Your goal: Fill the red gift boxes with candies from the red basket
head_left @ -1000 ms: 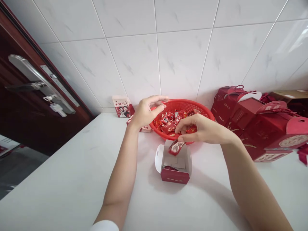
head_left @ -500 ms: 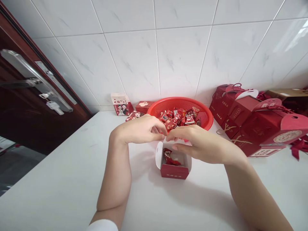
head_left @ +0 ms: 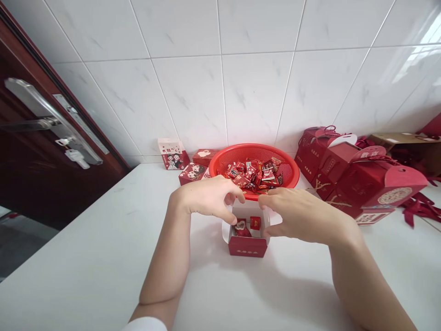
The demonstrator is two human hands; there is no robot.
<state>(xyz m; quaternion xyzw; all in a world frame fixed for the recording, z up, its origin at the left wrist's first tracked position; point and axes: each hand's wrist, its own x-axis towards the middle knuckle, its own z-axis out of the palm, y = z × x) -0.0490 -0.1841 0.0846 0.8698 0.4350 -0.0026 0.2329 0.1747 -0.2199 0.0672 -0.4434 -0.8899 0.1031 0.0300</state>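
A small open red box [head_left: 247,247] with a white inside stands on the white table, its lid raised at the back. Inside it lie a red wrapped candy [head_left: 242,228] at the left and a smaller red candy [head_left: 255,223] at the right. My left hand [head_left: 215,200] is at the box's left side, thumb and fingers apart, holding nothing. Opposite, my right hand [head_left: 292,211] curves over the right side, its thumb and fingers also apart and empty. Just behind the box, a red basket [head_left: 220,158] holds several wrapped candies.
An upright pink-and-red box [head_left: 173,155] and two low red boxes [head_left: 194,173] stand left of the basket. Large red gift boxes [head_left: 368,184] with cords fill the right side, before a brown carton [head_left: 396,138]. A tiled wall is behind; a dark door [head_left: 34,170] stands left.
My hands have moved apart and their fingers have opened. A second, smaller candy now shows in the box. The view has shifted slightly.
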